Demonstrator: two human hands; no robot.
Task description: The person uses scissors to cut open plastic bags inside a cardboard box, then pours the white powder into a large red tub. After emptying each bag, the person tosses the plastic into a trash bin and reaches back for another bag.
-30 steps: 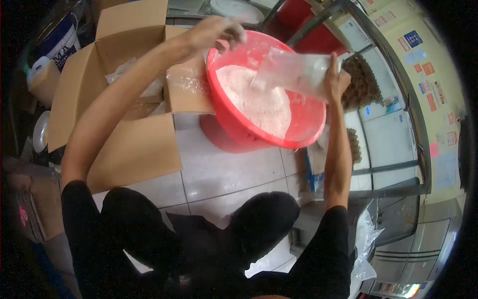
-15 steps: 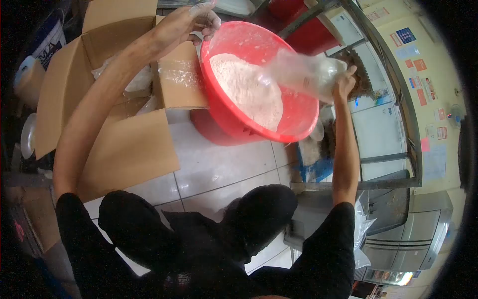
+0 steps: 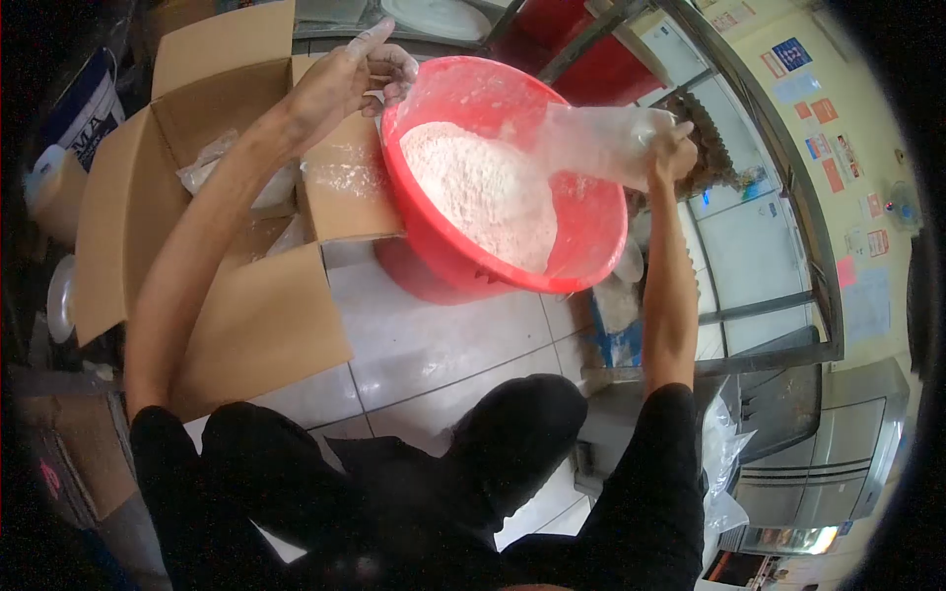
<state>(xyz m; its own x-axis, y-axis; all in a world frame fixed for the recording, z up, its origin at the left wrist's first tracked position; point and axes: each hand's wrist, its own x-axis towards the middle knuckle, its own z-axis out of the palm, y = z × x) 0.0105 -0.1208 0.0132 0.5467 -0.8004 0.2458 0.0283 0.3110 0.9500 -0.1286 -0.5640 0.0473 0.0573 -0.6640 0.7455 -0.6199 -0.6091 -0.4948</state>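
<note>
A wide red basin [image 3: 591, 246] rests on another red container [image 3: 414, 271] and holds a large heap of white powder [image 3: 483, 197]. My right hand [image 3: 673, 156] is closed around one end of a cloudy plastic bag [image 3: 601, 143]. The bag stretches sideways over the basin, its far end above the powder and blurred. At the basin's upper left rim, my left hand [image 3: 357, 79] has its thumb raised and its powder-dusted fingers loosely bent and apart, with nothing in them.
An open cardboard box [image 3: 128, 212] with plastic bags [image 3: 212, 163] inside stands left of the basin, one flap reaching its side. A metal-framed glass case [image 3: 759, 256] is at right. White tiles [image 3: 424, 335] cover the floor. A white plate-like lid [image 3: 439, 18] lies behind.
My left hand has shifted slightly left and its thumb has lifted away from the fingers. The right hand and bag have moved a little left, and the bag looks flatter.
</note>
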